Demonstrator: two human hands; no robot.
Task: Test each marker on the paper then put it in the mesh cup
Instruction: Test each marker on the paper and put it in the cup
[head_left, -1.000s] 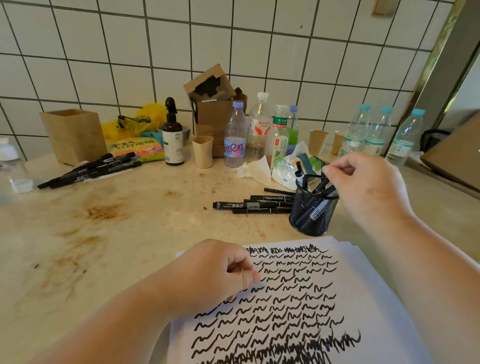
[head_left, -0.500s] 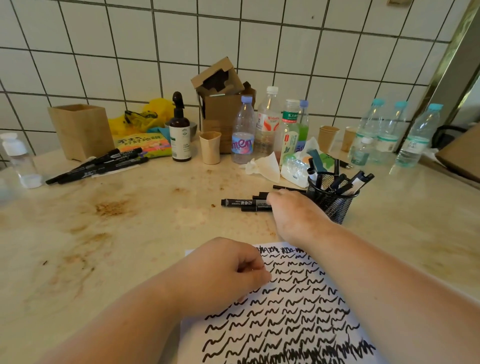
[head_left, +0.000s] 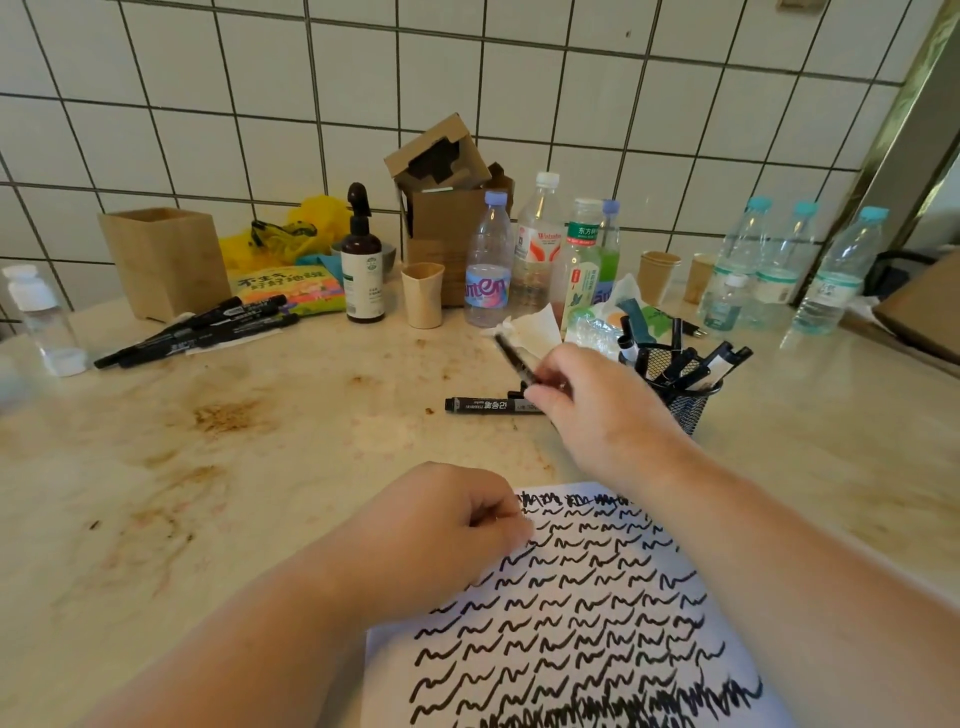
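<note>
My right hand (head_left: 592, 400) grips a black marker (head_left: 511, 358), lifted off the counter and tilted up to the left, just left of the black mesh cup (head_left: 685, 400). That cup holds several black markers. Another black marker (head_left: 485, 405) lies flat on the counter below the lifted one, with more partly hidden behind my hand. My left hand (head_left: 441, 525) rests as a loose fist on the top left corner of the white paper (head_left: 597, 613), which is covered in black squiggles. A second group of black markers (head_left: 202, 332) lies at the far left.
Along the tiled wall stand a wooden box (head_left: 166, 260), a brown spray bottle (head_left: 363, 265), a cardboard box (head_left: 441, 208), paper cups and several plastic bottles (head_left: 540, 244). Crumpled tissue (head_left: 535, 332) lies behind the mesh cup. The stained counter (head_left: 234, 467) stretches to the left.
My right hand left the mesh cup, dropped to the markers lying beside it, and has now lifted one off the counter. My left hand stayed on the paper.
</note>
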